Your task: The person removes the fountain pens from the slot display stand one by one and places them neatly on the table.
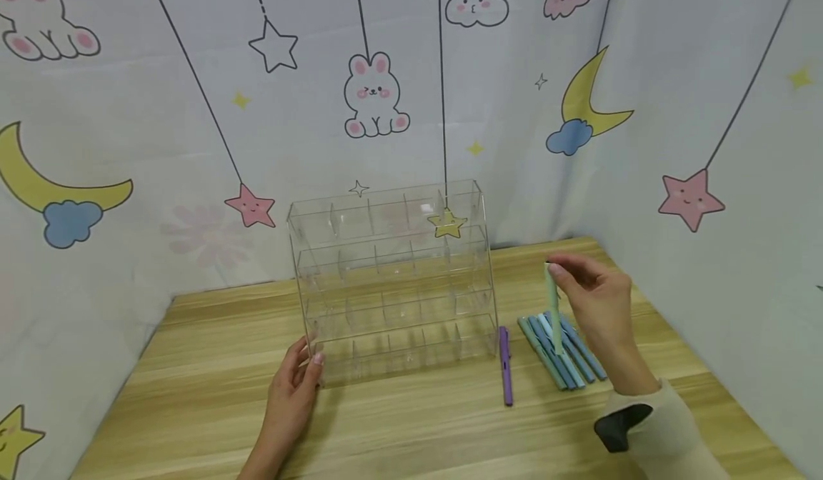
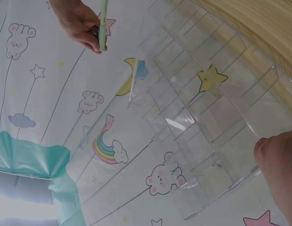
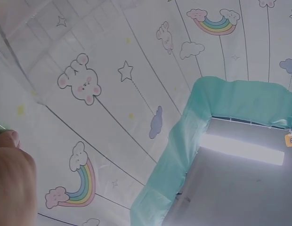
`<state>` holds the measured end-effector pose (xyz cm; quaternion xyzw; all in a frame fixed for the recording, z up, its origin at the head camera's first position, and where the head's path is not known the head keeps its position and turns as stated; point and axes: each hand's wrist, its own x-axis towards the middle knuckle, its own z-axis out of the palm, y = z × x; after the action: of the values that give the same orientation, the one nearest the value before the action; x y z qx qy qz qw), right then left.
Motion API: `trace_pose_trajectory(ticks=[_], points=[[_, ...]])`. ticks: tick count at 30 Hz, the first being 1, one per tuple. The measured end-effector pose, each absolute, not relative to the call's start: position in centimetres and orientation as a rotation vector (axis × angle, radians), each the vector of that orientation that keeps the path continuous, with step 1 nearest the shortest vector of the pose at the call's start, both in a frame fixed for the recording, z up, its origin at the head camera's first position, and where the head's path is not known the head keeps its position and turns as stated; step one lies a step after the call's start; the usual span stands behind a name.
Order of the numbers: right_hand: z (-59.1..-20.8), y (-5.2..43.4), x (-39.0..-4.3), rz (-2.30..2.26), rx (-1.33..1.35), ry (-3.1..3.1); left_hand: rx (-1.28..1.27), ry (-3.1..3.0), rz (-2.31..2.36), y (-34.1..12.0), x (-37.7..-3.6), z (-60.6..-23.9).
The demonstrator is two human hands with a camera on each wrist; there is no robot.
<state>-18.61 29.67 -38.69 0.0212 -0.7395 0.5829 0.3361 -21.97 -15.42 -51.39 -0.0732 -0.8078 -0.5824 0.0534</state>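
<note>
A clear acrylic organizer (image 1: pixel 392 283) with several rows of small compartments stands upright on the wooden table (image 1: pixel 398 423). My left hand (image 1: pixel 297 380) holds its lower left corner, thumb against the front edge. My right hand (image 1: pixel 594 301) pinches a light green pen (image 1: pixel 553 308) by its top end, hanging almost upright above a row of several blue and teal pens (image 1: pixel 562 351). A purple pen (image 1: pixel 506 364) lies between that row and the organizer. The left wrist view shows the organizer (image 2: pixel 212 108) from below, and the right hand (image 2: pixel 80 23) with the green pen (image 2: pixel 103 23).
Fabric sheets printed with rabbits, moons and stars (image 1: pixel 373 94) wall in the table at the back and both sides. In the right wrist view there is only the printed sheet (image 3: pixel 113 94), a teal cloth (image 3: pixel 202 136) and a fingertip (image 3: pixel 9 139).
</note>
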Motion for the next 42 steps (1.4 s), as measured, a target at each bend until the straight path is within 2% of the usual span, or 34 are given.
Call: trace_pose_trajectory(ticks=[7,18,24,37,42], points=[[-41.4,30.6,-19.6,1.597,-0.026,-2.162,-0.207,-2.458,-1.768,-15.5,-22.0,-51.5],[-45.0,30.8,-20.8,1.671,0.002,-2.379,-0.228,-2.456,-1.746,-15.3,-22.2,-51.5],[-45.9,31.2,-21.3,1.742,0.068,-2.459,-0.217,-2.448,-1.745,-15.2,-22.1,-51.4],[-46.4,31.0,-21.9,1.589,0.16,-2.6,-0.24,-2.436,-1.763,-15.3,-21.8,-51.0],[-47.2,31.0,-22.8,1.479,0.119,-2.62,-0.218,-2.457,-1.753,-15.4,-21.8,-51.2]])
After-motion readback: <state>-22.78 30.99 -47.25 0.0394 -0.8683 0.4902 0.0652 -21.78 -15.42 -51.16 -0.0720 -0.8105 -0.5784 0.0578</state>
